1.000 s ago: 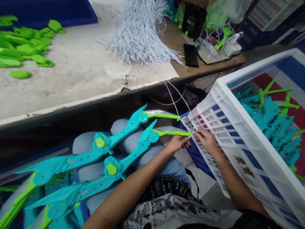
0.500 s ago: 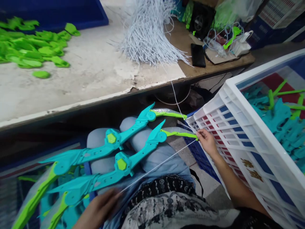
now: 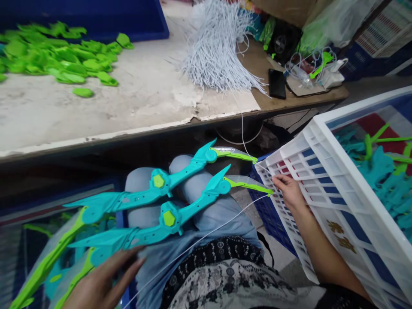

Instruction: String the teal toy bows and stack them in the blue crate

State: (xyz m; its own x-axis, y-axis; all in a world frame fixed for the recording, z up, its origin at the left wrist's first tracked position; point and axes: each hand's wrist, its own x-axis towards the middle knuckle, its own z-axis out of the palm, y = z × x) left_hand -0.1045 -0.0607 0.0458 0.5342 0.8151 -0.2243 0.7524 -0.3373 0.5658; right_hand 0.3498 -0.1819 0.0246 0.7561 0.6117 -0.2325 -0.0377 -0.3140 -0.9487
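Two Toy Bows on a Lap

Two blue-green toy bows, the near bow (image 3: 169, 217) and the far bow (image 3: 159, 180), lie side by side across a person's legs (image 3: 222, 206). They look like hard plastic, so I think they are light, stiff and a bit slick. The thin green ends might snap if bent; the fat middle looks best to hold. The white string (image 3: 264, 168) looks soft and floppy.

The right hand (image 3: 288, 191) has its grip pinched small on the string, by the far bow's tip. The left hand (image 3: 104, 279) is blurry, its grip wide, at the near bow's lower part; I can't tell if they touch.

The white basket (image 3: 317, 120) has bow parts (image 3: 384, 184) in it. A blue crate (image 3: 120, 219) under the bows has some too. On the tabletop (image 3: 135, 107), green bits (image 3: 74, 60) lie by a blue tray (image 3: 141, 25).
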